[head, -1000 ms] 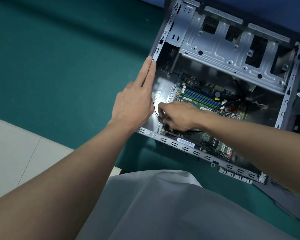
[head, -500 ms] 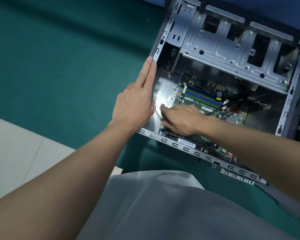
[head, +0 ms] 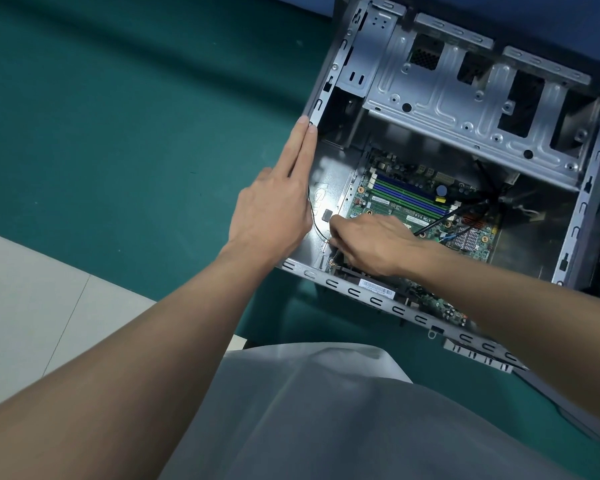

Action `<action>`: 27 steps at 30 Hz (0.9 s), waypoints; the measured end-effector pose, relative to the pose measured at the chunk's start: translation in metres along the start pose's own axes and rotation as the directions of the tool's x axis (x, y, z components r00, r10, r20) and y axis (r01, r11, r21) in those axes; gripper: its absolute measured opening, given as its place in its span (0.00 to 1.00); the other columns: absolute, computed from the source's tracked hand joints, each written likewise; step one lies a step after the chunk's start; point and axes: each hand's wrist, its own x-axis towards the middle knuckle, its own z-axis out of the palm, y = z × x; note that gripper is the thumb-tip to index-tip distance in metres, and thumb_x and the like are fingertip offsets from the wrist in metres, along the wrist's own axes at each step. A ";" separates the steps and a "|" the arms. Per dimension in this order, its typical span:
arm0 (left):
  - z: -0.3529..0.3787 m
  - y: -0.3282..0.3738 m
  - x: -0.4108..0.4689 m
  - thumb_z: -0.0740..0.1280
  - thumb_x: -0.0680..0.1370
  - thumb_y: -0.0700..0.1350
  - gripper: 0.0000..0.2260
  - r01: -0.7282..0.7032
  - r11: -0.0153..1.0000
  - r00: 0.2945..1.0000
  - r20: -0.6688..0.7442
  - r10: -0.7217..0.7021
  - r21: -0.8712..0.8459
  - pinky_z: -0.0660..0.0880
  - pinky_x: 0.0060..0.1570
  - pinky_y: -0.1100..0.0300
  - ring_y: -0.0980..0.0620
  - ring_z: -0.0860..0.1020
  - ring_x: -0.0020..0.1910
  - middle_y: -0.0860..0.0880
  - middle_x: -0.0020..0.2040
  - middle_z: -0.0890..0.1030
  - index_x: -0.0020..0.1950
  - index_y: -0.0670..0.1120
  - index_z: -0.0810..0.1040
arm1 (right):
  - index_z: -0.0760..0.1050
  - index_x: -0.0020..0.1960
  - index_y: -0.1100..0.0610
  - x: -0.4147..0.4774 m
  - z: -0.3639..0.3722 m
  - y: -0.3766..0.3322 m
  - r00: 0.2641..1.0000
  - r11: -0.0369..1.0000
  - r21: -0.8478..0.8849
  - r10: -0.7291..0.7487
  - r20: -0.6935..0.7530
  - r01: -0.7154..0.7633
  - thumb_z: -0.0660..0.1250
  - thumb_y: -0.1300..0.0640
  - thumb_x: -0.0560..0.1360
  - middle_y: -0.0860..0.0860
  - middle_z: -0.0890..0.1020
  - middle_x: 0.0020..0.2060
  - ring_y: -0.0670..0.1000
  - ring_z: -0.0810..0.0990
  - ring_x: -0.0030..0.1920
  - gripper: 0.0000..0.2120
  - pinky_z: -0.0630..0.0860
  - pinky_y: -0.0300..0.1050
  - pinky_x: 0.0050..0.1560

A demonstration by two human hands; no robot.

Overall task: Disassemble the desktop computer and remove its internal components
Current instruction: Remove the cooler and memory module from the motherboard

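An open grey desktop case (head: 388,299) lies on its side on a green mat. Inside sits a green motherboard (head: 409,199) with blue and green memory slots, under a bare metal drive cage (head: 465,98). My left hand (head: 278,202) rests flat with straight fingers along the case's left edge. My right hand (head: 371,240) reaches into the case at the motherboard's near-left corner, its fingers curled downward; what they hold is hidden. A thin black wire (head: 314,216) loops down the case floor beside a small grey block (head: 327,214).
Black cables (head: 471,206) run across the motherboard's right side near a finned heatsink (head: 468,237). The green mat (head: 118,133) spreads to the left, with pale floor (head: 32,299) at lower left. A white garment (head: 343,417) fills the bottom centre.
My right hand has shifted slightly right and up along the motherboard's left edge, uncovering the small grey block. My left hand has stayed on the case edge.
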 end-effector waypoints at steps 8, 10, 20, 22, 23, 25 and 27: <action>0.001 0.000 0.000 0.64 0.75 0.41 0.39 0.002 1.000 1.000 -0.007 -0.002 0.001 0.62 0.31 0.55 0.48 0.66 0.37 0.58 0.79 0.41 0.80 0.49 0.45 | 0.58 0.47 0.54 -0.002 -0.002 -0.003 0.997 0.995 -0.062 0.080 -0.009 -0.080 0.47 0.40 0.81 0.50 0.72 0.30 0.51 0.71 0.30 0.17 0.65 0.47 0.33; 0.000 0.000 0.000 0.64 0.75 0.42 0.39 0.001 1.000 1.000 -0.006 -0.001 -0.002 0.63 0.31 0.55 0.48 0.66 0.37 0.58 0.79 0.41 0.80 0.49 0.45 | 0.61 0.48 0.56 -0.001 -0.001 -0.003 0.998 0.997 -0.043 0.061 -0.030 -0.062 0.51 0.48 0.81 0.51 0.73 0.31 0.51 0.70 0.29 0.12 0.65 0.46 0.31; 0.000 0.000 0.000 0.64 0.75 0.41 0.39 0.000 1.000 1.000 0.002 0.000 -0.016 0.63 0.32 0.54 0.47 0.66 0.37 0.58 0.79 0.41 0.80 0.49 0.45 | 0.61 0.49 0.55 -0.002 0.003 -0.002 0.997 0.997 -0.018 0.069 -0.043 -0.070 0.52 0.47 0.81 0.51 0.73 0.30 0.52 0.71 0.29 0.11 0.69 0.49 0.31; -0.001 0.000 -0.001 0.64 0.75 0.41 0.39 -0.002 1.000 1.000 0.003 0.002 -0.019 0.64 0.32 0.53 0.47 0.66 0.37 0.58 0.79 0.41 0.80 0.49 0.45 | 0.63 0.52 0.53 -0.002 0.002 -0.003 0.999 0.996 0.074 0.052 -0.001 -0.052 0.56 0.53 0.79 0.51 0.75 0.35 0.54 0.74 0.34 0.05 0.75 0.53 0.37; -0.001 0.000 -0.001 0.64 0.75 0.42 0.39 -0.003 1.000 1.000 0.002 0.003 -0.017 0.64 0.32 0.53 0.47 0.66 0.37 0.58 0.79 0.41 0.80 0.49 0.45 | 0.63 0.52 0.53 -0.001 0.001 -0.003 0.999 0.995 0.092 0.042 0.011 -0.042 0.57 0.53 0.78 0.51 0.75 0.38 0.54 0.75 0.36 0.05 0.76 0.54 0.39; -0.001 0.000 0.000 0.64 0.75 0.42 0.39 -0.002 1.000 1.000 0.004 0.002 -0.016 0.63 0.32 0.54 0.47 0.66 0.37 0.58 0.79 0.41 0.80 0.49 0.45 | 0.62 0.49 0.54 -0.001 0.002 -0.005 1.000 0.999 0.034 0.028 -0.001 -0.028 0.54 0.48 0.80 0.50 0.75 0.38 0.53 0.74 0.36 0.09 0.74 0.51 0.38; -0.001 0.000 0.000 0.64 0.75 0.41 0.39 0.001 1.000 1.000 0.006 -0.001 -0.018 0.63 0.32 0.54 0.47 0.66 0.37 0.58 0.79 0.41 0.80 0.49 0.44 | 0.58 0.46 0.54 0.000 0.004 -0.005 0.998 0.998 -0.045 0.043 -0.042 -0.045 0.49 0.42 0.81 0.50 0.73 0.33 0.52 0.72 0.32 0.15 0.67 0.47 0.34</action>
